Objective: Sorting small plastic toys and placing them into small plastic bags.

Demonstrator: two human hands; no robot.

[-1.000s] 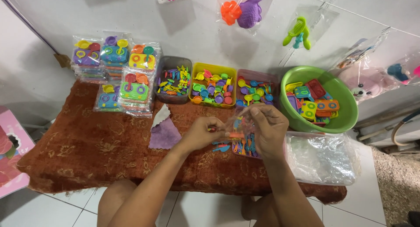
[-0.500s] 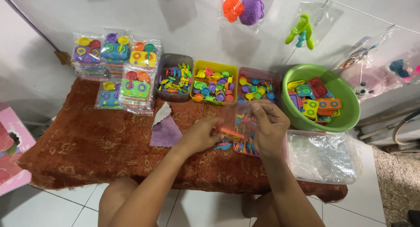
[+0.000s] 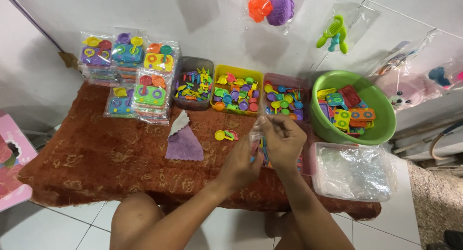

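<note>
My hands overlap, so the small clear bag (image 3: 255, 136) between them is mostly hidden; contents hard to make out, just coloured bits. It sits over the rust-brown cloth (image 3: 87, 158), just in front of the pink tray (image 3: 284, 93). Left hand (image 3: 241, 163) is curled around the bag's lower part, knuckles up. Right hand (image 3: 284, 141) is bent at the wrist, fingertips pinching the bag's top edge. Yellow spoon piece (image 3: 221, 135) lies just left of them.
</note>
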